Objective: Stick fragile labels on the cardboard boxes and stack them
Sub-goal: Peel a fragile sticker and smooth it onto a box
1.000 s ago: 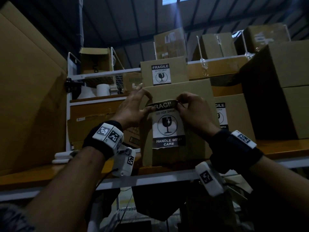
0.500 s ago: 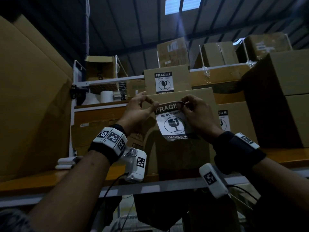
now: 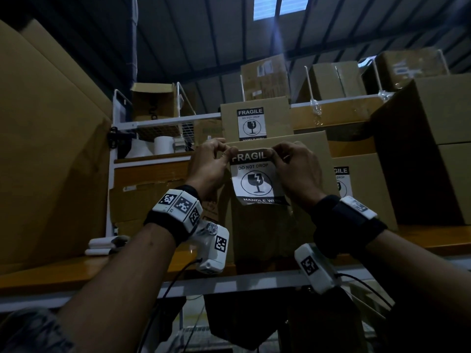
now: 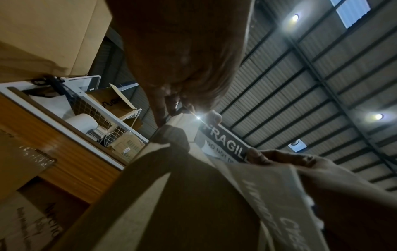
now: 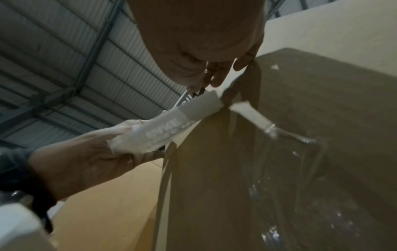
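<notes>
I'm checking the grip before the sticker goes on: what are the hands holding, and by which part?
Both hold the fragile label by its top edge: the left hand pinches the top left corner, the right hand the top right.

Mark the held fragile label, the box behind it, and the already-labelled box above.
fragile label [image 3: 256,180]: head view, on the printed glass symbol.
front box [image 3: 265,233]: head view, bare front face below the label.
labelled box above [image 3: 276,115]: head view, bare cardboard beside its sticker.

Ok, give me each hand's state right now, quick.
Left hand: pinches the top left corner of the white-and-black paper fragile label.
Right hand: pinches the label's top right corner, in front of the brown cardboard box.
</notes>
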A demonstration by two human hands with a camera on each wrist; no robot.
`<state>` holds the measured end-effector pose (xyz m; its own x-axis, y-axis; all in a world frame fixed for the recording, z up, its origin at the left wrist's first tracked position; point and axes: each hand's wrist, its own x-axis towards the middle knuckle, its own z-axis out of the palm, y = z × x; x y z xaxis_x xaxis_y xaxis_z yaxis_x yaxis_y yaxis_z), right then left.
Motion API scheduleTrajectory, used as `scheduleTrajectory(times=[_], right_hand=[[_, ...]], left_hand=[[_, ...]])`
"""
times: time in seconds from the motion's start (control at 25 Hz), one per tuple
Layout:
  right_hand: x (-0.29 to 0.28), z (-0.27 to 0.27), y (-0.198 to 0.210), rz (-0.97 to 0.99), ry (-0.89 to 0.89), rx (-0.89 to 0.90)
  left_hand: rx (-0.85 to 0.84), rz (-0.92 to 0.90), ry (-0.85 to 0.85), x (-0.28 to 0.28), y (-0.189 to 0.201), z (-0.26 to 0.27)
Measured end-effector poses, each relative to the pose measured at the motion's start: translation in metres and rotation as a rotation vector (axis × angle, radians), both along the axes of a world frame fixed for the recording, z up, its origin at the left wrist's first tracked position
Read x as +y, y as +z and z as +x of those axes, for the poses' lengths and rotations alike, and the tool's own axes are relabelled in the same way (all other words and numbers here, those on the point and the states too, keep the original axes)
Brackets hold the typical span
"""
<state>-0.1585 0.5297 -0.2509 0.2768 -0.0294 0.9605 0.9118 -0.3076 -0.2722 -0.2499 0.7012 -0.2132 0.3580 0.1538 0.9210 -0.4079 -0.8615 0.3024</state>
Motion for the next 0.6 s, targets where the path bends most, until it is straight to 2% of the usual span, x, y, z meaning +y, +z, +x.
scheduleTrajectory(times=[0.12,0.2,0.44,0.6], right_hand=[[0.0042,0.0014,0.0040,0.032,0.014,0.021],[0.0050,0.0015,0.0037,0.038,-0.006,0.030],[0.0076,0.0018,0.0061,0.026,-0.073,0.007],[0.0097,0.0027,0.0070,0.020,-0.152,-0.013]], left_hand=[[-0.075,0.034,0.065,0.0004,-0.0019,0.0026],[-0.109,0.039,0.044,0.0006,-0.0043,0.0046],[-0.110,0.060,0.035,0.0052,-0.0021,0.0063],[-0.110,0.064,0.091,0.0015,-0.0028,0.0037]])
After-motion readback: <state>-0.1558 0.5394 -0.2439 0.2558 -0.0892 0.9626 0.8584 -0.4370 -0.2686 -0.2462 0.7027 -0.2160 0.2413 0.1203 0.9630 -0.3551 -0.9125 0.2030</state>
